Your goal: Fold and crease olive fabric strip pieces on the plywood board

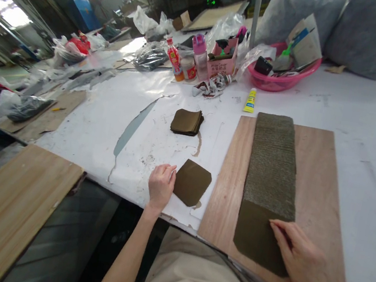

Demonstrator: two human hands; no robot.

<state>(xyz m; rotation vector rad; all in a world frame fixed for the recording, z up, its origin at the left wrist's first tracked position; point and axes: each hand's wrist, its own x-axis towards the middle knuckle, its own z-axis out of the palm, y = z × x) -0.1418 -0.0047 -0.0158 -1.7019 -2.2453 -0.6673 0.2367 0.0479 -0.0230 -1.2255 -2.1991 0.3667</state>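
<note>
My right hand [302, 251] has its thumb and forefinger pinched at the upper edge of a smooth brown fabric piece [258, 237]. This piece lies at the near end of a ribbed olive-brown strip [274, 165], on a wooden board [318, 158]. My left hand [161, 184] is on the white tabletop, fingers curled together at the left corner of another brown piece with cut corners [192, 182]. Whether those fingers grip anything is hidden. Farther back sits a small stack of similar brown pieces [186, 121].
A yellow tube [250, 100] lies behind the board. Beyond it stand a pink basin [280, 83], a pink box [222, 65] and bottles [201, 59]. Large grey sacks [374, 37] fill the back right. A torn gap [134, 129] marks the white covering; another board [7, 207] is at left.
</note>
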